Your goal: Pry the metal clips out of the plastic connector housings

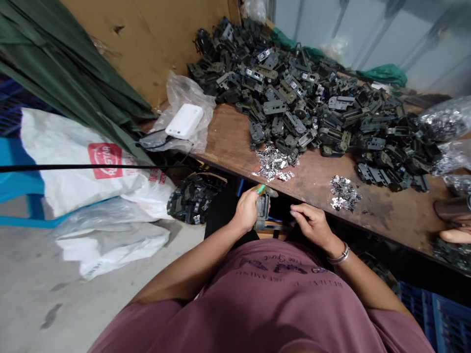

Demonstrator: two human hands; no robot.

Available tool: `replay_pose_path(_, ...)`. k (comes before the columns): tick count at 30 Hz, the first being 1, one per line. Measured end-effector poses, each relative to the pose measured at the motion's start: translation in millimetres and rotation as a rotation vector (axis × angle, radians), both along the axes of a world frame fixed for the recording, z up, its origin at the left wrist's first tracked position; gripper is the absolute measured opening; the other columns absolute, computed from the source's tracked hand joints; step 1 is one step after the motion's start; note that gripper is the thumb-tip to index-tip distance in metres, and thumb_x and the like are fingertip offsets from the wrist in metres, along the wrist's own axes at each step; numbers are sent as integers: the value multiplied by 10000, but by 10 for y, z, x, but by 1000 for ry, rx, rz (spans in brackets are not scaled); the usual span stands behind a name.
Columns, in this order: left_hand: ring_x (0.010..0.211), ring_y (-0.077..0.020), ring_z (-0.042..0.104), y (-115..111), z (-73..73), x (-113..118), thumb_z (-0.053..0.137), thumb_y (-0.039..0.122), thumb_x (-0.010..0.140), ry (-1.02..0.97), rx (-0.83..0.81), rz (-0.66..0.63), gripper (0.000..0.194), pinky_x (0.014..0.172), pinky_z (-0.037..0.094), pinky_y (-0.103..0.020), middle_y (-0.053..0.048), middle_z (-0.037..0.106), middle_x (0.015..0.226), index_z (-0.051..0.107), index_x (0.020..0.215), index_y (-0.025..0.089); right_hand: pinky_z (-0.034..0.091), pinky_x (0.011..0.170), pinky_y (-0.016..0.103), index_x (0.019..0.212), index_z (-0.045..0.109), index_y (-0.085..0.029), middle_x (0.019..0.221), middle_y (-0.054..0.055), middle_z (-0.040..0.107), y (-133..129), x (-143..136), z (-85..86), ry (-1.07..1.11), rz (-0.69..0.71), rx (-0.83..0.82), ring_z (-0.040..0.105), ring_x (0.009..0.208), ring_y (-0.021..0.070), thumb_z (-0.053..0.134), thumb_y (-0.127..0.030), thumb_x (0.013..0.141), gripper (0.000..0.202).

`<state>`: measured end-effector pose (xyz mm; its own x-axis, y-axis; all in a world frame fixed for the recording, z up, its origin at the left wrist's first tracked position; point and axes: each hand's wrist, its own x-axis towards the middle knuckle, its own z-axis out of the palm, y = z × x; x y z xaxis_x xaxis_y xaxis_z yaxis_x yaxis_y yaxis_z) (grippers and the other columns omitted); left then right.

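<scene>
My left hand (247, 212) is closed around a grey plastic housing (262, 211), held upright over my lap just off the table's edge. A small bright green piece (261, 189) shows by my left fingertips; what it belongs to is unclear. To the right, apart from the housing, my right hand (312, 223) has thumb and forefinger pressed together. Anything between those fingertips is too small to name. Beyond my hands, a pile of shiny small metal clips (274, 163) lies near the table's edge, and a second pile of clips (344, 193) lies farther right.
A large heap of dark plastic housings (275, 106) covers the back of the wooden table (228, 132). A white power bank (185, 121) rests on a plastic bag at left. White sacks (66, 162) stand on the floor. Another person's hand (456, 236) is at far right.
</scene>
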<state>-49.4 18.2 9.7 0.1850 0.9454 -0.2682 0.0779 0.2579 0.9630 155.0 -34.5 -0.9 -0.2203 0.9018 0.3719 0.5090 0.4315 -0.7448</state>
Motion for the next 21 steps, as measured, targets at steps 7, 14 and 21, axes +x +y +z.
replay_pose_path(7,488,-98,467,20,104,-5,666,553,669,-238,-240,-136,430,473,395,-217,35,526,588,594,829,160,550,667,288,983,700,-217,825,40,729,139,155,-51,-49,-84,-43,676,692,156,567,-254,922,151)
replay_pose_path(14,543,-122,445,84,-363,16,505,458,812,343,9,-546,363,530,328,-248,24,500,557,587,618,161,555,782,363,1072,661,-171,975,96,710,900,459,-48,-191,-282,-4,662,810,202,571,-283,879,240)
replay_pose_path(21,1050,-284,564,238,-852,186,477,503,850,561,91,-353,429,873,427,-378,-136,634,1050,636,1007,137,512,900,413,1313,536,-138,1157,150,636,1655,348,37,-428,-416,-5,626,988,269,543,-184,851,464)
